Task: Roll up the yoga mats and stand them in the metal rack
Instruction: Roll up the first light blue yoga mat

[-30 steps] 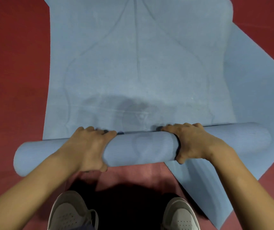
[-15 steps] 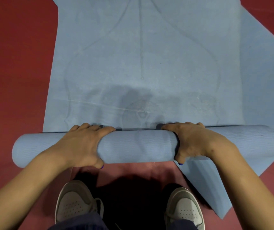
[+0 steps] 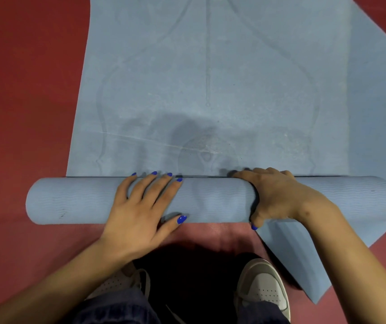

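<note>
Left hand (image 3: 138,213) lies flat, fingers (image 3: 154,185) straight on the rolled blue mat (image 3: 210,199) at mid-frame; right hand (image 3: 278,197) curls around it, fingertips hidden behind. A second mat (image 3: 379,113) beneath is cut off upper right. Red floor (image 3: 23,90); shoes (image 3: 262,286) at the bottom.

Red floor (image 3: 23,90), smooth, slightly mottled. A blue yoga mat (image 3: 210,78) lies flat on it, faint printed lines on its top face; its near end is rolled into a tube (image 3: 210,199) lying crosswise. A second blue mat (image 3: 379,94) lies flat underneath at an angle, showing at right, one corner reaching toward the near right. Two grey-and-white shoes (image 3: 263,286) stand on the floor just behind the tube.
</note>
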